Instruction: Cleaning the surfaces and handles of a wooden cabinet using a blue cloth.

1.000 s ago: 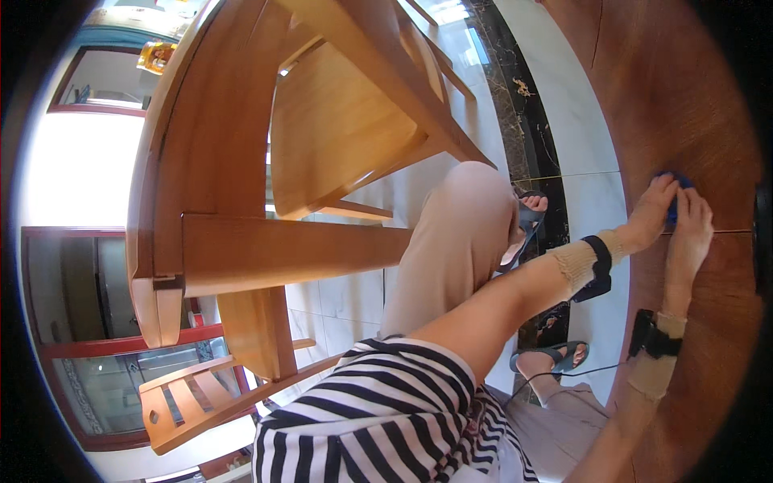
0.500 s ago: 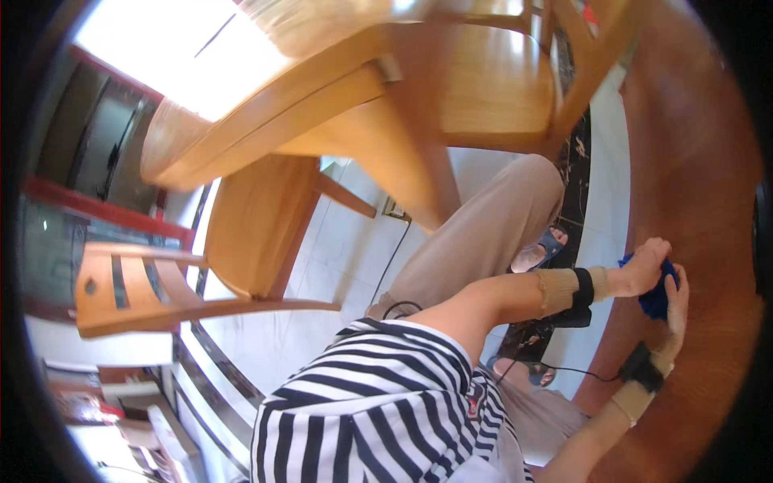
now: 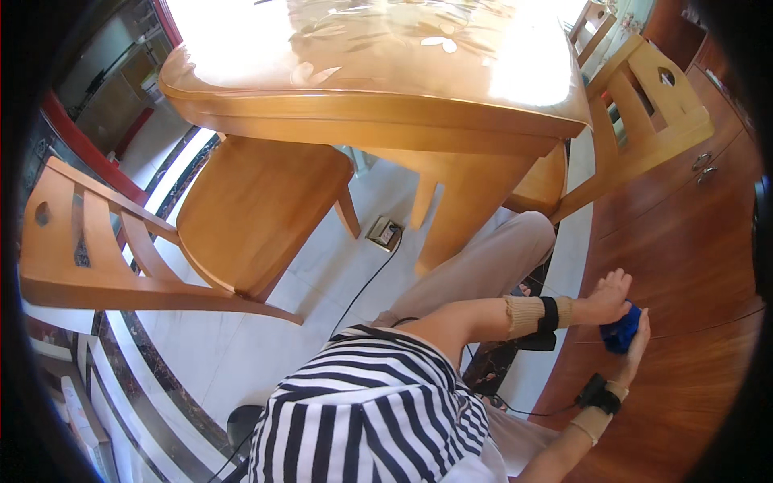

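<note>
A crumpled dark-blue cloth (image 3: 617,335) is between my two hands, in front of a reddish-brown wooden cabinet (image 3: 684,274). My right hand (image 3: 638,344) holds the cloth from its right side, with the fingers lying along it. At the upper left edge of the cloth, my left hand (image 3: 604,299) has its fingers stretched out and apart, its near side touching or almost touching the fabric. Black devices are strapped over beige bands on both my forearms. The cloth hides part of my right hand's grip.
A wooden dining table (image 3: 362,117) with a glossy cover stands ahead. One wooden chair (image 3: 250,209) is at the left, another chair (image 3: 644,121) at the far right by the cabinet. A black cable runs across the pale tiles from a floor socket (image 3: 384,233).
The view has swung, showing more of the table and cabinet. Both hands and the cloth appear lower and further left. My left hand's fingers have lifted off the cloth and spread.
</note>
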The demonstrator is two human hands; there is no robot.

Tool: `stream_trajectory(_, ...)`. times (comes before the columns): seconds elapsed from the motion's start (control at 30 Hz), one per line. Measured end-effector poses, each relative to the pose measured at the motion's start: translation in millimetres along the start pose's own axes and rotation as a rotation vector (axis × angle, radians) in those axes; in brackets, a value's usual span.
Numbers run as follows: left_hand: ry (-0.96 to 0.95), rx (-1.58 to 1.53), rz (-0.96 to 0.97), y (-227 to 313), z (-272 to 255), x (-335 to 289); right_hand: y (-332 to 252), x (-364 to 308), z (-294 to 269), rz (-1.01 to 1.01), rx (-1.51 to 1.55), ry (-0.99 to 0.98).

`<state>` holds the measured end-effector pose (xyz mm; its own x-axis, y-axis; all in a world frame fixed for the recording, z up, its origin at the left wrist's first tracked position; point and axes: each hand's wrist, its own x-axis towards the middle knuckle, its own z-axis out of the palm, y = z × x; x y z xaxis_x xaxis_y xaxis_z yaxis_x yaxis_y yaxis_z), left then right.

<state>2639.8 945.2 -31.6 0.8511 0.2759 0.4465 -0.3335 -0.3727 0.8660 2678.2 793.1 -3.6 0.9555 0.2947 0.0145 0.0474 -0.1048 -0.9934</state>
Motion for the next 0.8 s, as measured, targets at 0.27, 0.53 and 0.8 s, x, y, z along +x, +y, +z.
stream_trajectory(0.27, 0.108, 0.299, 0.114, 17, -74, 26, -39, 7, 42, 0.051, -0.026, 0.014)
stream_trajectory(0.53, 0.198, -0.662, -0.463, -73, -173, 13, -120, 90, 85, 0.000, 0.050, -0.200)
stream_trajectory(0.8, 0.608, -1.266, -0.684, -183, -162, -8, -177, 140, 198, -0.369, -0.309, -0.243)
